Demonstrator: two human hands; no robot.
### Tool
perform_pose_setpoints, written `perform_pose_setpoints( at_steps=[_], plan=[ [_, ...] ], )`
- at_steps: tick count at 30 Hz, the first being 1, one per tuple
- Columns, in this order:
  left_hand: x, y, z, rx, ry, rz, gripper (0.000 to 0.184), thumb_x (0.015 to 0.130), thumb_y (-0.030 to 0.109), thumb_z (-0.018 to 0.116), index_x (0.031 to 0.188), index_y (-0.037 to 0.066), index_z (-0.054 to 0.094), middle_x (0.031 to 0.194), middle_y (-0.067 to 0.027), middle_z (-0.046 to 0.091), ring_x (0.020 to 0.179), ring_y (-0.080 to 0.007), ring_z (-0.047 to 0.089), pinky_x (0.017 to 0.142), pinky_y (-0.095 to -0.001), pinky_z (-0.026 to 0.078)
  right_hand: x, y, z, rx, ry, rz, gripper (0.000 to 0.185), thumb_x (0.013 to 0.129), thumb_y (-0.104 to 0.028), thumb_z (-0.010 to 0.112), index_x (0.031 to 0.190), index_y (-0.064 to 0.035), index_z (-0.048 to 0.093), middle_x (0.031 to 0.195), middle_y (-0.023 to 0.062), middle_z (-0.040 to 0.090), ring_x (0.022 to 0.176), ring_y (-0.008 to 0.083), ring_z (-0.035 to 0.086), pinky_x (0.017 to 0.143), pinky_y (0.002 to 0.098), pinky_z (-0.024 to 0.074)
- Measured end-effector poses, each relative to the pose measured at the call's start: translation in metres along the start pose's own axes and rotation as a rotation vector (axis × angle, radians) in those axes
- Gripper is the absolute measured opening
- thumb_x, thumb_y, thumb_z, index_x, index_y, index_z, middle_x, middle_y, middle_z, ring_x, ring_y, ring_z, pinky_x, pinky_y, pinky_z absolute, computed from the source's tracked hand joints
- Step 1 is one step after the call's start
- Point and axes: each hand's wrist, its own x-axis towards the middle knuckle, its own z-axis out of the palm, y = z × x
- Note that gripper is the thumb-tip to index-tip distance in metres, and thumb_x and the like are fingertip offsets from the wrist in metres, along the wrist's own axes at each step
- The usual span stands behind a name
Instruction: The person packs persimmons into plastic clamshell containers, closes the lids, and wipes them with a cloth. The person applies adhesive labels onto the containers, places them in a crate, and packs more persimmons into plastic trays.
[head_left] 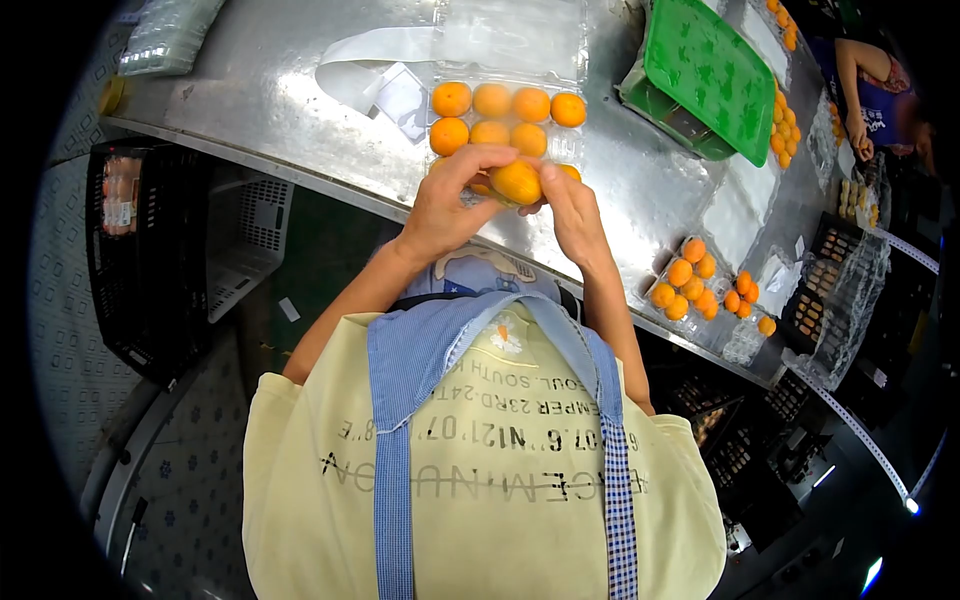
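Observation:
A round orange fruit (517,183) is held between my two hands at the table's near edge. My left hand (458,192) is closed around its left side, thumb and fingers curled. The fingertips of my right hand (570,208) press against its right side. Just beyond them lies an open clear plastic clamshell box (510,75), its lid folded away from me. Rows of similar fruit (490,100) sit in its near half. My hands partly cover the nearest row.
A green lid (705,80) rests on a bin at the right. Loose fruit (690,280) lies near the table's right front edge. Stacked clear boxes (170,35) stand at far left, and a black crate (140,240) is below. Another person's arm (852,90) shows at far right.

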Motion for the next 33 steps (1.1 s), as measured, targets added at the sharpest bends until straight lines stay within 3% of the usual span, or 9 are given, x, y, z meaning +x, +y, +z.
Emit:
perform_pose_setpoints(
  at_steps=[4, 7, 16, 19, 23, 26, 30, 33],
  plan=[
    [0.0, 0.002, 0.0, -0.038, -0.023, -0.005, 0.047, 0.075, -0.014, 0.063, 0.118, 0.003, 0.056, 0.129, -0.0121, 0.053, 0.119, -0.0239, 0.056, 0.095, -0.034, 0.052, 0.001, 0.008, -0.003, -0.173, 0.005, -0.147, 0.051, 0.09, -0.034, 0.064, 0.127, 0.0007, 0.058, 0.106, 0.0135, 0.066, 0.082, 0.0166, 0.062, 0.076, 0.0284, 0.0502],
    [-0.001, -0.003, 0.003, -0.022, 0.002, 0.018, 0.048, 0.074, -0.017, 0.058, 0.118, 0.003, 0.056, 0.128, -0.0119, 0.05, 0.122, -0.0244, 0.053, 0.097, -0.0347, 0.051, -0.001, -0.005, -0.007, -0.186, -0.044, -0.112, 0.059, 0.08, -0.031, 0.076, 0.127, -0.0003, 0.058, 0.111, 0.013, 0.066, 0.086, 0.0175, 0.062, 0.077, 0.0288, 0.0505],
    [0.0, -0.009, 0.0, -0.023, -0.063, 0.025, 0.052, 0.073, -0.018, 0.055, 0.12, 0.004, 0.054, 0.126, -0.0115, 0.049, 0.122, -0.0241, 0.053, 0.098, -0.0337, 0.051, -0.002, 0.006, -0.004, -0.108, -0.002, -0.135, 0.061, 0.076, -0.024, 0.08, 0.126, 0.0016, 0.058, 0.113, 0.014, 0.065, 0.09, 0.0196, 0.064, 0.08, 0.0297, 0.0519],
    [0.002, -0.004, -0.001, 0.094, -0.051, 0.058, 0.053, 0.074, -0.014, 0.061, 0.123, 0.005, 0.054, 0.126, -0.0112, 0.05, 0.117, -0.0213, 0.055, 0.093, -0.0311, 0.053, -0.001, 0.01, -0.005, -0.137, 0.009, -0.199, 0.06, 0.075, -0.022, 0.08, 0.126, 0.0018, 0.058, 0.111, 0.0141, 0.065, 0.092, 0.0201, 0.065, 0.081, 0.0295, 0.0522],
    [0.005, -0.009, -0.004, 0.08, 0.11, -0.142, 0.049, 0.079, -0.004, 0.067, 0.125, 0.006, 0.053, 0.121, -0.0088, 0.054, 0.101, -0.0181, 0.061, 0.079, -0.0269, 0.054, 0.013, 0.029, -0.032, -0.078, 0.226, -0.066, 0.057, 0.073, -0.022, 0.081, 0.122, -0.0008, 0.06, 0.105, 0.0119, 0.065, 0.094, 0.0206, 0.065, 0.081, 0.0305, 0.0542],
    [0.004, -0.021, -0.02, 0.105, 0.186, -0.224, 0.044, 0.084, -0.003, 0.066, 0.125, 0.004, 0.054, 0.124, -0.0064, 0.055, 0.096, -0.0125, 0.061, 0.077, -0.0239, 0.052, 0.028, 0.041, -0.054, -0.354, 0.361, -0.121, 0.052, 0.072, -0.023, 0.081, 0.117, -0.0024, 0.063, 0.104, 0.011, 0.063, 0.092, 0.0232, 0.065, 0.08, 0.0322, 0.0552],
    [0.003, -0.03, -0.029, 0.114, 0.283, -0.204, 0.032, 0.085, 0.002, 0.065, 0.117, 0.005, 0.06, 0.112, -0.0072, 0.06, 0.085, -0.0145, 0.065, 0.071, -0.0256, 0.053, 0.042, 0.056, -0.064, -0.648, 0.392, -0.061, 0.051, 0.071, -0.029, 0.081, 0.112, -0.0034, 0.066, 0.103, 0.0121, 0.062, 0.09, 0.0255, 0.064, 0.078, 0.0345, 0.0534],
    [0.001, -0.034, -0.032, 0.118, 0.289, -0.231, 0.03, 0.086, 0.003, 0.065, 0.115, 0.005, 0.061, 0.112, -0.0071, 0.061, 0.086, -0.0144, 0.064, 0.07, -0.026, 0.053, 0.046, 0.057, -0.059, -0.767, 0.422, -0.01, 0.053, 0.069, -0.035, 0.082, 0.111, -0.0045, 0.067, 0.102, 0.0125, 0.063, 0.089, 0.0265, 0.064, 0.076, 0.0367, 0.0514]
  ],
)
